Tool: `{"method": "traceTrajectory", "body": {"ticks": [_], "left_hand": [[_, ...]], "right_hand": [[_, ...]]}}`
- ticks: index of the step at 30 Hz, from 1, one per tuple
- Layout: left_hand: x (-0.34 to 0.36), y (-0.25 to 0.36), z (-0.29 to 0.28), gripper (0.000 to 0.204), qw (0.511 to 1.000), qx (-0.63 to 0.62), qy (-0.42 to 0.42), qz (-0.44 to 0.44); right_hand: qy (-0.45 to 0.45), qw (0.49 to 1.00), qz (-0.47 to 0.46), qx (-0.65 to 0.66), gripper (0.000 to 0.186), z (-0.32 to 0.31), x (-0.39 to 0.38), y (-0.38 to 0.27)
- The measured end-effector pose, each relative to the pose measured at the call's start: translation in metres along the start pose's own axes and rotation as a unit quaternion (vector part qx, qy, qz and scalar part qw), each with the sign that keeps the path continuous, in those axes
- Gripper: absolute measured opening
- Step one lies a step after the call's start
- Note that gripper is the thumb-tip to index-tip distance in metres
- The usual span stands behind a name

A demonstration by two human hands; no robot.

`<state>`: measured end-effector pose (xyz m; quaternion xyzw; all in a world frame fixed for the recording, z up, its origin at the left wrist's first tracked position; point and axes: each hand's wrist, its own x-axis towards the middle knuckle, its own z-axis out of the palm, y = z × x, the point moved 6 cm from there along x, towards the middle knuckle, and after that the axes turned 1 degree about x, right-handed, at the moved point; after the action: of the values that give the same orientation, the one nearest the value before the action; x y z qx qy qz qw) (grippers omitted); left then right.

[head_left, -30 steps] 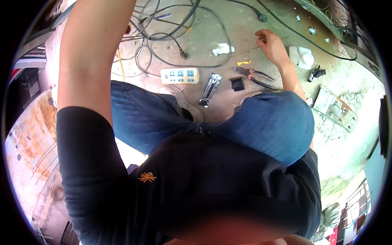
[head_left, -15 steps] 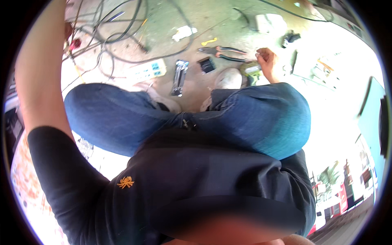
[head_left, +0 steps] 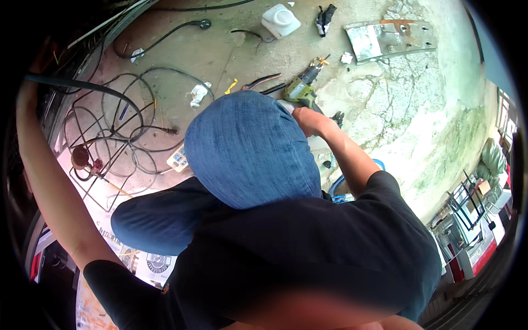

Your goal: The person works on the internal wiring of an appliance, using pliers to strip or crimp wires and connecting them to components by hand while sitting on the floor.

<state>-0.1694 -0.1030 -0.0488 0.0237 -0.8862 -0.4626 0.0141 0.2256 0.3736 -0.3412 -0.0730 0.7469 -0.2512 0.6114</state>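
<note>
My left arm stretches far out to the upper left. My left hand [head_left: 41,61] is in deep shade by a thick black hose [head_left: 82,84], its fingers unreadable. Near my raised knee, my right hand [head_left: 308,120] is curled low beside the handle of a green cordless drill [head_left: 300,89], fingers partly hidden; I cannot tell whether it grips the handle. The drill lies on the floor, its bit pointing away to the right. Pliers [head_left: 261,81] with red and black handles lie left of it, partly covered by my knee. A white shoe [head_left: 286,105] shows beside the knee.
Tangled black cables [head_left: 132,124] and a white power strip [head_left: 177,158] lie left. A yellow piece [head_left: 231,86], crumpled white paper [head_left: 199,94], a white plastic jug [head_left: 280,22] and a metal plate [head_left: 390,41] are on the cracked floor. A blue hose [head_left: 336,184] loops by my right arm.
My view has swung to the right and my knee covers more of the floor. My right hand has come from the drill's front end to beside its handle. My left arm remains outstretched.
</note>
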Motion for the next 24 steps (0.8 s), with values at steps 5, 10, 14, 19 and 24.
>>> {"method": "traceTrajectory", "body": {"ticks": [5, 10, 14, 19, 24], "left_hand": [[-0.003, -0.019, -0.011, 0.011, 0.999, -0.012, -0.005, -0.039], [-0.007, 0.012, -0.038, 0.012, 0.994, -0.022, -0.012, -0.104], [0.008, 0.012, -0.044, 0.008, 0.998, -0.01, -0.056, -0.015], [-0.011, 0.023, -0.052, 0.012, 0.998, 0.053, -0.001, 0.02], [-0.07, 0.076, -0.05, 0.022, 0.909, 0.395, 0.066, 0.114]], "right_hand": [[0.069, 0.991, -0.038, 0.104, 0.024, 0.019, 0.022, 0.003], [0.23, 0.92, -0.2, 0.245, 0.037, -0.077, -0.029, -0.065], [0.185, 0.942, -0.24, 0.145, 0.031, -0.13, -0.041, -0.129], [0.117, 0.968, -0.216, 0.042, 0.027, -0.138, -0.007, -0.173], [0.128, 0.96, -0.248, 0.028, 0.025, -0.141, 0.01, -0.193]]}}
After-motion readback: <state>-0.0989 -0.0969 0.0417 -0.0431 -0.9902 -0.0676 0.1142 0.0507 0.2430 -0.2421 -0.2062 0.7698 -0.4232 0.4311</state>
